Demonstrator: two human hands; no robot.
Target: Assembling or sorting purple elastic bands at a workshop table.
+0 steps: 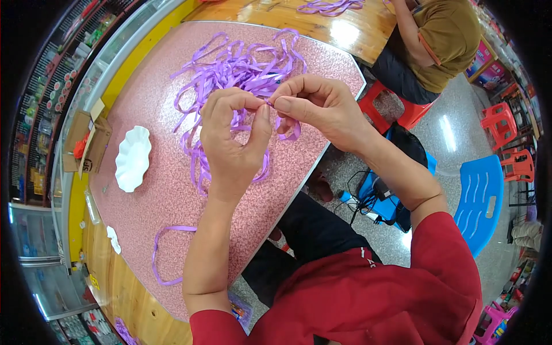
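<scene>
Thumb and forefinger of my left hand [233, 129] are pinched together, fingertip to fingertip with my right hand [325, 109], which pinches too. Between them is a small bit of purple ribbon, mostly hidden by the fingers. A curl of purple ribbon [293, 134] shows just below my right hand; whether it joins the held piece I cannot tell. Beyond and under my hands, a tangled pile of flat purple ribbons [221, 72] covers part of the pink speckled tabletop [172, 201]. One separate ribbon [155, 253] lies curved beside my left forearm.
A white scalloped dish [133, 159] and an opened cardboard box [95, 141] sit at the left. Another person [448, 43] sits at the far right by a wooden table [259, 12] with more purple ribbon. Red stools and a blue chair [480, 201] stand on the right.
</scene>
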